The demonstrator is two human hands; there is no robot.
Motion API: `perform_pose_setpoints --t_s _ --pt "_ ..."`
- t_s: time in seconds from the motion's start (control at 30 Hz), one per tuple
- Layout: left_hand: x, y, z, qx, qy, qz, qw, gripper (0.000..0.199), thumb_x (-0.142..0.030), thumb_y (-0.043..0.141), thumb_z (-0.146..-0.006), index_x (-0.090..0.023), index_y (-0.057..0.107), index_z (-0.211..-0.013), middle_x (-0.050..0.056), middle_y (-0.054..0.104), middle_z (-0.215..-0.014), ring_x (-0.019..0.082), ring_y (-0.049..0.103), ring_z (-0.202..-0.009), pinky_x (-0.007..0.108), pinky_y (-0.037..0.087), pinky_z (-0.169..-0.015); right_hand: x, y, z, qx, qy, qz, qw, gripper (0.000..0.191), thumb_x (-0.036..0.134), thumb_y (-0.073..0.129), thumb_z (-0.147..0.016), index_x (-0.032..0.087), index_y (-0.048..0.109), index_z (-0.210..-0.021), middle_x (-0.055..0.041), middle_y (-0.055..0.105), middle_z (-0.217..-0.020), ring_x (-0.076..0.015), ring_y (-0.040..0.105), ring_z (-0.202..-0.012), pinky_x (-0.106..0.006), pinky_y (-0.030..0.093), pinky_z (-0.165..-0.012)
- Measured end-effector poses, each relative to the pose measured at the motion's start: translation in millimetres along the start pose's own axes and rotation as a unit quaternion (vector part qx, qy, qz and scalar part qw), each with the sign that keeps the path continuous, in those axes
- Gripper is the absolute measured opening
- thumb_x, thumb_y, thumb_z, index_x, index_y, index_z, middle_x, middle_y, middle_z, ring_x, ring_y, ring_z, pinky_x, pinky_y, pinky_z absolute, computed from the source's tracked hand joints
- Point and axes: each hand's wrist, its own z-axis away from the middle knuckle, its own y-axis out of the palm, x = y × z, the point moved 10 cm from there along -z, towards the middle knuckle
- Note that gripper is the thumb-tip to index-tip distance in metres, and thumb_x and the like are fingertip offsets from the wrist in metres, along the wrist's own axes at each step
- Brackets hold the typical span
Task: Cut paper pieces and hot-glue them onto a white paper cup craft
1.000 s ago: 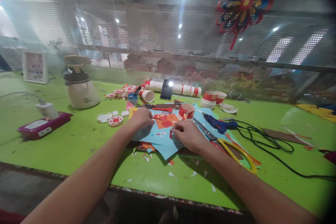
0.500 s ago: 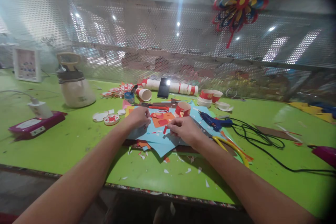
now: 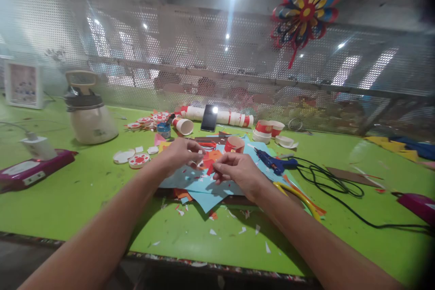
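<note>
Between the thumb and fingers of my right hand [image 3: 233, 172] is a small red paper piece [image 3: 210, 170], held just above light blue paper sheets [image 3: 185, 181]. My left hand [image 3: 185, 156] hovers close by on the left, its fingers curled toward the thumb; whether a tiny scrap sits in them I cannot make out. Orange paper [image 3: 213, 156] and small scraps lie on the blue sheets between the hands. Just beyond my right hand stands a red cut paper cup [image 3: 234, 144]. Scissors with yellow handles [image 3: 299, 197] lie partly under my right forearm.
A blue glue gun [image 3: 273, 161] with a black cord [image 3: 326, 181] lies to the right. Paper cups [image 3: 263, 130], a phone [image 3: 209, 118] and a blue jar [image 3: 163, 130] stand behind. On the left are decorated discs [image 3: 139, 160], a large bottle [image 3: 90, 118] and a purple power strip [image 3: 37, 170].
My right hand has lifted the red paper piece from the blue sheet. My left hand has moved right, closer to it. The whole view has shifted slightly.
</note>
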Motion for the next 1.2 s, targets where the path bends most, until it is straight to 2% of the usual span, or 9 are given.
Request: perform_pose_setpoints --t_s 0.2,0.27,0.43,0.67,0.77,0.9,0.97,1.13,1.2 --pt "-13.0 40.6 16.8 0.179 0.004 0.156 0.971 0.009 -0.023 0.067 -0.068 -0.015 0.064 -0.07 0.001 0.064 -0.061 0.011 0.058 -0.055 0.023 0.041 -0.052 31.0 -12.9 2.2 -0.042 -0.116 0.094 0.988 0.021 0.034 0.07 -0.068 0.013 0.065 -0.066 0.0013 0.06 -0.053 -0.0089 0.052 -0.048 -0.025 0.045 -0.051" --pt "-16.0 45.5 18.8 0.2 0.015 0.177 0.964 0.009 -0.024 0.067 -0.071 -0.016 0.066 -0.073 0.001 0.065 -0.063 0.009 0.054 -0.054 0.022 0.039 -0.053 35.5 -15.3 2.1 -0.048 -0.131 0.12 0.983 0.02 0.033 0.068 -0.07 0.014 0.065 -0.064 0.002 0.059 -0.052 -0.0085 0.05 -0.047 -0.025 0.043 -0.049" --pt "-9.9 43.8 13.1 0.161 0.015 0.144 0.976 0.013 -0.029 0.068 -0.072 -0.017 0.068 -0.076 0.001 0.065 -0.063 0.009 0.05 -0.052 0.023 0.038 -0.053 34.2 -19.9 -0.5 -0.068 -0.129 0.165 0.976 0.015 0.027 0.065 -0.071 0.015 0.062 -0.063 0.002 0.059 -0.054 -0.0095 0.053 -0.049 -0.025 0.045 -0.052" --pt "-11.3 43.8 8.4 0.116 0.04 0.083 0.989 0.011 -0.026 0.065 -0.068 -0.015 0.063 -0.067 -0.001 0.061 -0.05 0.009 0.045 -0.045 0.022 0.034 -0.047 27.2 -13.3 -4.1 -0.03 -0.134 0.199 0.97 0.016 0.03 0.064 -0.074 0.014 0.063 -0.073 0.0004 0.061 -0.059 -0.0101 0.055 -0.05 -0.023 0.045 -0.05" --pt "-15.2 47.1 9.7 0.118 0.048 0.068 0.989 0.013 -0.028 0.063 -0.069 -0.015 0.063 -0.068 -0.001 0.06 -0.05 0.008 0.042 -0.043 0.022 0.032 -0.045 36.1 -8.8 1.2 -0.038 -0.188 0.289 0.938 0.015 0.025 0.063 -0.077 0.014 0.064 -0.067 0.0012 0.059 -0.056 -0.0092 0.051 -0.05 -0.021 0.04 -0.05" --pt "-18.0 46.8 10.1 0.106 0.049 0.059 0.991 0.015 -0.03 0.061 -0.07 -0.015 0.061 -0.067 -0.001 0.059 -0.05 0.008 0.041 -0.042 0.022 0.032 -0.045 52.1 -1.5 13.6 -0.062 -0.285 0.379 0.878 0.011 0.017 0.06 -0.08 0.014 0.066 -0.07 -0.0021 0.066 -0.066 -0.0108 0.055 -0.06 -0.022 0.041 -0.058" --pt "-18.9 45.8 10.0 0.099 0.05 0.056 0.992 0.015 -0.03 0.061 -0.07 -0.015 0.061 -0.067 -0.001 0.059 -0.05 0.008 0.042 -0.042 0.022 0.033 -0.045 52.7 -2.1 14.4 -0.068 -0.294 0.386 0.872 0.011 0.017 0.059 -0.081 0.015 0.065 -0.072 -0.0023 0.066 -0.068 -0.0115 0.056 -0.062 -0.022 0.041 -0.059" --pt "-18.7 40.0 7.4 0.057 0.06 0.038 0.996 0.013 -0.028 0.06 -0.07 -0.015 0.061 -0.068 -0.002 0.058 -0.048 0.008 0.042 -0.041 0.021 0.034 -0.044 46.0 -7.9 8.6 -0.071 -0.27 0.368 0.887 0.014 0.021 0.055 -0.085 0.015 0.062 -0.074 0.0001 0.062 -0.06 -0.0108 0.054 -0.053 -0.021 0.041 -0.053" --pt "-16.4 37.7 5.7 0.04 0.061 0.033 0.997 0.013 -0.027 0.059 -0.07 -0.015 0.061 -0.068 -0.002 0.058 -0.047 0.009 0.044 -0.041 0.021 0.034 -0.043 48.4 -4.5 11.9 -0.069 -0.294 0.386 0.871 0.014 0.019 0.054 -0.085 0.016 0.062 -0.074 -0.001 0.063 -0.064 -0.012 0.054 -0.058 -0.022 0.042 -0.057"
